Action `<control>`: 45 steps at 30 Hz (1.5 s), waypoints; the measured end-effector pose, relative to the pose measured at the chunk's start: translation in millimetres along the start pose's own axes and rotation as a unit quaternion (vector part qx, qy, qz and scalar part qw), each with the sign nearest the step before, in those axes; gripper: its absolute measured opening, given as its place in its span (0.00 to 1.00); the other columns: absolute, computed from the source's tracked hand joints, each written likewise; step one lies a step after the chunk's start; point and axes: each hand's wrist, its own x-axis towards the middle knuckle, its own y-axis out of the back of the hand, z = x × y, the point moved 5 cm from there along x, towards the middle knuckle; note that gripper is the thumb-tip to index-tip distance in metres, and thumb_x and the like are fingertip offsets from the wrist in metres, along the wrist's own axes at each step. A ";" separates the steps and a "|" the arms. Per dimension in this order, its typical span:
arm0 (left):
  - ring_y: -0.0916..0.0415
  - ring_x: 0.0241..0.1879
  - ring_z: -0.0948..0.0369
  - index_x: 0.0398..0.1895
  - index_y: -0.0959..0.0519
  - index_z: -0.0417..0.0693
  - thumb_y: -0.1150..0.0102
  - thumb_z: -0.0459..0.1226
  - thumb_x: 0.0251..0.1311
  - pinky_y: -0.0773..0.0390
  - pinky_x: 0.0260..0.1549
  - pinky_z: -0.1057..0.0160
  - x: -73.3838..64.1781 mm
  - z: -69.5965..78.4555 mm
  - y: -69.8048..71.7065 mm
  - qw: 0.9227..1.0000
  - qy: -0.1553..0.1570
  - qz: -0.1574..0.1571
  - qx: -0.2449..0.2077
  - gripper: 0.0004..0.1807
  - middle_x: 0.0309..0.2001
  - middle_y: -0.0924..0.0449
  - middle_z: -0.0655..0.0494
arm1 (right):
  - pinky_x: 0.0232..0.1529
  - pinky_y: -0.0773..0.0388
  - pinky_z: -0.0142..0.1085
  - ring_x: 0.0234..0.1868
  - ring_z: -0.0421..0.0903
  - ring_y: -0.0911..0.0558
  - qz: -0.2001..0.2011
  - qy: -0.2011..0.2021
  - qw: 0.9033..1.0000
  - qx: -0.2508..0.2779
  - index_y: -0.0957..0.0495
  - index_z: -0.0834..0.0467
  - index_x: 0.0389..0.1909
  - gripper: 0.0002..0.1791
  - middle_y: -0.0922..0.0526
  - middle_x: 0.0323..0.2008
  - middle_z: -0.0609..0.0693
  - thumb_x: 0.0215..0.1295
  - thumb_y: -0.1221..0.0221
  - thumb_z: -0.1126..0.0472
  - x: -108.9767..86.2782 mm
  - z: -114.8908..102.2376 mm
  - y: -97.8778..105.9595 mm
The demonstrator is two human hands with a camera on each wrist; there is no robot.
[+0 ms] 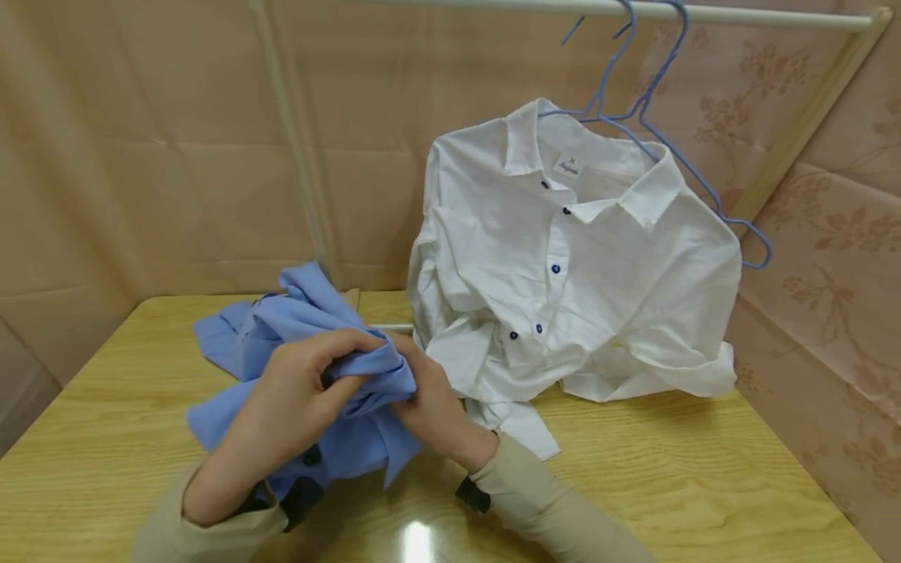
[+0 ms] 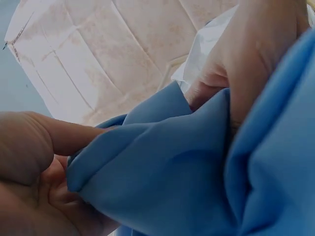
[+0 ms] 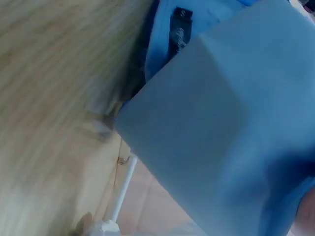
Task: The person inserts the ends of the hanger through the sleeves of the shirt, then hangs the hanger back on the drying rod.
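A crumpled blue shirt (image 1: 310, 320) is bunched up between both hands, above the table's left half. My left hand (image 1: 281, 399) pinches a folded part of it between thumb and fingers. From the other side my right hand (image 1: 436, 403) grips the same bundle, its fingertips partly covered by cloth. In the left wrist view, the blue fabric (image 2: 157, 167) stretches between the left hand (image 2: 29, 172) and the right hand (image 2: 261, 54). A dark neck label (image 3: 180, 32) shows on the shirt in the right wrist view, where only a sliver of the right hand (image 3: 305, 216) appears.
A white buttoned shirt (image 1: 563, 258) hangs at the right, its lower part resting on the wooden table (image 1: 633, 461). Two blue hangers (image 1: 605, 78) hook over a pale rail (image 1: 774, 16). The frame has side posts (image 1: 809, 133), with patterned curtains (image 1: 831, 313) behind.
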 end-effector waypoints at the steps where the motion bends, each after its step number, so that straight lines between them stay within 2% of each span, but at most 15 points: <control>1: 0.23 0.35 0.66 0.36 0.20 0.49 0.37 0.26 0.48 0.24 0.31 0.68 -0.2 0.7 -0.2 1.000 -0.004 0.000 0.001 0.12 0.37 0.19 0.59 | 0.52 0.28 0.35 0.53 0.48 0.24 0.008 -0.007 1.000 -0.011 0.36 0.55 0.58 0.31 0.25 0.53 0.56 0.52 0.46 0.76 0.0 0.0 2.4; 4: 0.23 0.38 0.65 0.39 0.20 0.48 0.36 0.29 0.48 0.24 0.33 0.67 -0.7 2.5 -0.7 1.000 -0.012 -0.003 0.003 0.13 0.39 0.19 0.58 | 0.49 0.27 0.33 0.48 0.46 0.21 0.027 -0.013 0.999 -0.031 0.29 0.59 0.51 0.21 0.21 0.46 0.55 0.54 0.46 0.74 2.6 -0.2 10.2; 10: 0.24 0.46 0.64 0.50 0.25 0.50 0.36 0.33 0.51 0.26 0.42 0.67 -1.7 5.7 2.7 1.000 -0.020 -0.009 -0.005 0.21 0.46 0.21 0.59 | 0.44 0.24 0.33 0.42 0.47 0.19 0.078 -0.036 0.996 -0.035 0.23 0.62 0.42 0.15 0.18 0.39 0.56 0.52 0.45 0.74 7.7 2.3 28.3; 14: 0.24 0.48 0.63 0.56 0.29 0.51 0.37 0.30 0.50 0.30 0.47 0.75 -0.9 5.1 12.6 0.999 -0.033 0.012 -0.025 0.27 0.47 0.21 0.58 | 0.42 0.24 0.36 0.41 0.47 0.19 0.119 -0.066 0.990 -0.023 0.24 0.65 0.43 0.16 0.18 0.39 0.58 0.52 0.46 0.74 8.9 5.2 42.1; 19: 0.26 0.49 0.62 0.59 0.32 0.49 0.36 0.29 0.50 0.35 0.49 0.78 -1.8 0.1 28.2 1.000 -0.015 0.023 0.008 0.30 0.47 0.21 0.57 | 0.41 0.25 0.34 0.38 0.42 0.22 0.152 -0.085 0.985 0.014 0.25 0.67 0.43 0.13 0.19 0.37 0.60 0.56 0.47 0.74 11.7 6.7 59.0; 22: 0.27 0.50 0.61 0.58 0.31 0.51 0.37 0.32 0.51 0.32 0.49 0.70 -3.2 -0.7 34.4 0.999 0.001 0.011 0.034 0.28 0.50 0.23 0.59 | 0.42 0.27 0.33 0.39 0.40 0.24 0.168 -0.092 0.981 0.039 0.26 0.67 0.43 0.12 0.20 0.38 0.60 0.57 0.48 0.75 13.5 7.7 68.9; 24: 0.28 0.52 0.60 0.57 0.30 0.53 0.37 0.34 0.52 0.33 0.49 0.69 -4.0 0.0 37.1 0.999 0.008 0.005 0.042 0.27 0.52 0.24 0.61 | 0.45 0.28 0.33 0.42 0.40 0.24 0.179 -0.099 0.978 0.051 0.27 0.69 0.45 0.13 0.21 0.40 0.62 0.58 0.49 0.75 14.5 7.7 75.8; 28: 0.29 0.53 0.59 0.57 0.29 0.56 0.37 0.35 0.52 0.32 0.49 0.64 -4.5 0.7 37.6 0.998 0.002 -0.001 0.057 0.27 0.54 0.26 0.63 | 0.47 0.30 0.31 0.43 0.38 0.25 0.189 -0.115 0.973 0.064 0.29 0.71 0.46 0.14 0.23 0.41 0.64 0.59 0.50 0.74 15.5 7.1 89.7; 31: 0.32 0.56 0.57 0.60 0.33 0.52 0.35 0.37 0.50 0.33 0.52 0.57 -2.5 -0.1 31.5 0.998 -0.024 -0.014 0.059 0.31 0.57 0.29 0.58 | 0.45 0.30 0.30 0.40 0.37 0.26 0.174 -0.112 0.976 0.064 0.29 0.73 0.45 0.14 0.24 0.39 0.66 0.56 0.51 0.75 15.3 6.5 99.1; 33: 0.37 0.60 0.54 0.64 0.38 0.50 0.33 0.38 0.48 0.36 0.55 0.53 0.0 -0.7 24.4 0.997 -0.049 -0.023 0.056 0.38 0.61 0.33 0.54 | 0.42 0.31 0.29 0.37 0.36 0.27 0.150 -0.106 0.981 0.056 0.29 0.74 0.43 0.14 0.24 0.37 0.66 0.53 0.52 0.77 14.8 5.5 104.5; 37: 0.48 0.66 0.50 0.69 0.49 0.49 0.29 0.42 0.43 0.42 0.58 0.46 6.5 -3.0 6.5 0.995 -0.075 -0.037 0.052 0.51 0.67 0.46 0.49 | 0.41 0.29 0.30 0.36 0.37 0.26 0.060 -0.065 0.996 0.033 0.27 0.72 0.43 0.17 0.22 0.36 0.64 0.50 0.53 0.79 15.4 -1.1 108.6; 39: 0.49 0.66 0.50 0.70 0.51 0.50 0.28 0.43 0.40 0.40 0.58 0.45 9.0 -4.7 -3.6 0.995 -0.072 -0.047 0.048 0.54 0.69 0.50 0.50 | 0.44 0.28 0.32 0.39 0.39 0.24 0.005 -0.029 0.999 0.033 0.26 0.71 0.43 0.19 0.21 0.37 0.63 0.47 0.53 0.80 16.6 -5.9 105.7; 41: 0.47 0.66 0.51 0.70 0.53 0.52 0.27 0.44 0.38 0.37 0.56 0.47 10.2 -7.1 -15.1 0.994 -0.065 -0.072 0.044 0.57 0.70 0.53 0.52 | 0.48 0.27 0.35 0.43 0.42 0.23 -0.049 0.012 0.998 0.048 0.26 0.69 0.44 0.21 0.21 0.40 0.62 0.48 0.53 0.80 18.0 -11.1 99.7; 43: 0.42 0.64 0.52 0.71 0.55 0.54 0.27 0.45 0.38 0.34 0.55 0.49 9.7 -10.9 -27.4 0.992 -0.048 -0.110 0.036 0.58 0.69 0.50 0.52 | 0.52 0.29 0.38 0.47 0.46 0.23 -0.087 0.052 0.993 0.054 0.25 0.68 0.45 0.19 0.20 0.42 0.61 0.50 0.51 0.80 19.0 -15.2 93.0; 45: 0.34 0.58 0.54 0.71 0.55 0.55 0.28 0.47 0.39 0.30 0.51 0.53 8.1 -16.3 -39.1 0.987 -0.026 -0.152 0.035 0.58 0.66 0.41 0.52 | 0.52 0.31 0.39 0.46 0.47 0.23 -0.107 0.079 0.990 0.051 0.23 0.66 0.43 0.17 0.20 0.41 0.58 0.52 0.49 0.78 19.4 -17.0 86.8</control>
